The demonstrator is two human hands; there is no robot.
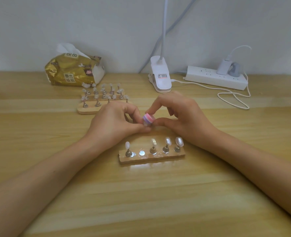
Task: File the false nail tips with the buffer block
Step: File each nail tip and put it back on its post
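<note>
My right hand (pixel 184 117) pinches a small pink and purple buffer block (pixel 148 119) between thumb and forefinger. My left hand (pixel 115 124) holds a small nail tip piece against the block, mostly hidden by its curled fingers. Just in front of both hands lies a wooden holder strip (pixel 151 158) with several clear false nail tips (pixel 179 141) standing on metal pegs; one round magnet spot (pixel 141 153) on it is bare.
A second wooden stand (pixel 88 109) with many pegged tips sits behind my left hand. Farther back are a gold tissue pack (pixel 71 71), a white clip lamp base (pixel 160 74), a power strip (pixel 216 77) and a looping white cable (pixel 233 100).
</note>
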